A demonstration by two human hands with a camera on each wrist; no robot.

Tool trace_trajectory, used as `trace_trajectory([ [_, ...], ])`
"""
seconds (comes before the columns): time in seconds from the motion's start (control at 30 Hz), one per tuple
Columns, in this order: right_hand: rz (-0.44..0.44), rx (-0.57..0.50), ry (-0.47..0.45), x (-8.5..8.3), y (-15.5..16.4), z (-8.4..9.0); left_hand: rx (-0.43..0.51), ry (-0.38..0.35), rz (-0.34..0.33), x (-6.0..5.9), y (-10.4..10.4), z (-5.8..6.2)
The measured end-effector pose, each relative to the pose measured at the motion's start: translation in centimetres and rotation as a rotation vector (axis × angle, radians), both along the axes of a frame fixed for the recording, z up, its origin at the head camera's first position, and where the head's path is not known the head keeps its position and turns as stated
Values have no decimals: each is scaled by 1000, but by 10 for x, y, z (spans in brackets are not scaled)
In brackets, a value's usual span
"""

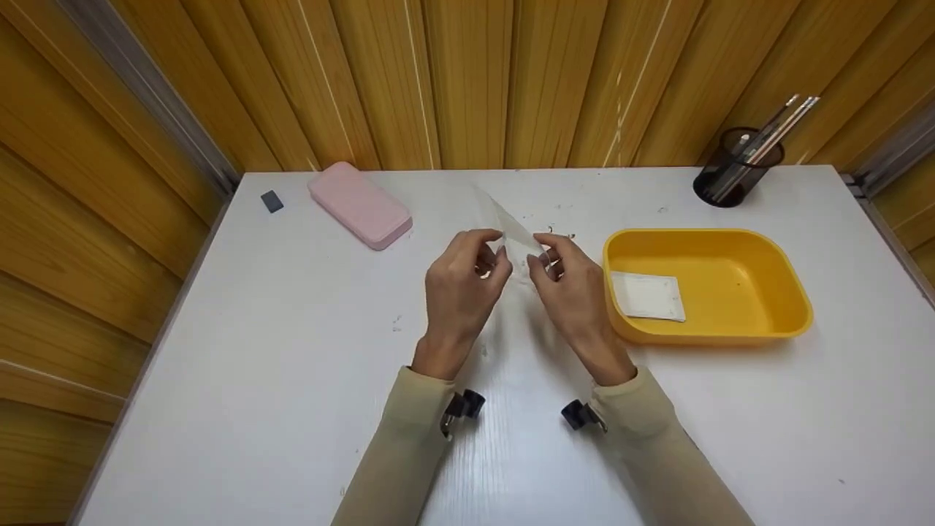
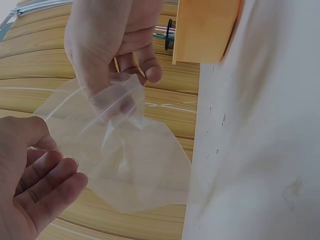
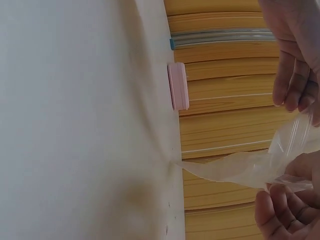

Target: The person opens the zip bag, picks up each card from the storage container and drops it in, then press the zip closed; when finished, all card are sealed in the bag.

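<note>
A clear plastic bag (image 1: 513, 223) is held up over the middle of the white bench (image 1: 292, 351), between both hands and nearer the far edge than the near one. The left hand (image 1: 464, 281) is closed on one side of the bag's mouth, with the thumb and curled fingers pinching the film. The right hand (image 1: 570, 281) is clenched on the other side in the same way. In the left wrist view the bag (image 2: 125, 160) is seen hanging crumpled and empty below the right hand (image 2: 112, 45), whose fingertips are pressed through the film, while the left hand (image 2: 35, 185) is seen at the lower left with its fingers curled. In the right wrist view the bag (image 3: 240, 167) is stretched out towards the bench surface, and whether its tip touches the bench cannot be told.

A yellow tub (image 1: 774, 321) stands just to the right of the hands, towards the right edge of the bench, and a flat white packet (image 1: 649, 296) lies inside it against the left wall. A black mesh pen pot (image 1: 738, 175) with several pens is set near the far right corner. A pink case (image 1: 359, 204) is laid near the far edge, left of the middle, and a small dark block (image 1: 272, 201) is placed beside it towards the far left corner. The bench is backed by yellow wooden panelling (image 1: 467, 80).
</note>
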State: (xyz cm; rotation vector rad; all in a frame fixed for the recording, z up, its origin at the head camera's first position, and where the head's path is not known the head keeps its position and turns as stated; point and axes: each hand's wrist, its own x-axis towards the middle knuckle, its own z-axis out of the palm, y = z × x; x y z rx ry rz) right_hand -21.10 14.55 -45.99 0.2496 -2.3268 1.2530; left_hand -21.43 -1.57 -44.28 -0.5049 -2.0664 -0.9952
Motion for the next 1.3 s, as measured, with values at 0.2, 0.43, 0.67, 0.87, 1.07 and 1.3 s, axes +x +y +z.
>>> trace_trajectory([
  [0.2,0,-9,96,-1,-1,-4,-20,-159,26,2,4,-2],
  [0.43,-64,-1,131,-4,9,-6,-1,-320,18,-2,-4,-3],
  [0.67,-119,69,150,-8,18,-6,28,-284,42,-9,-17,-5],
  [0.87,-105,82,151,-11,17,-9,3,-322,79,-7,-14,-5],
  [1.07,-67,36,43,-9,16,-9,-5,-373,92,-5,-12,-3],
  [1.3,-8,-1,8,-8,14,-7,-13,-383,125,-5,-13,-1],
])
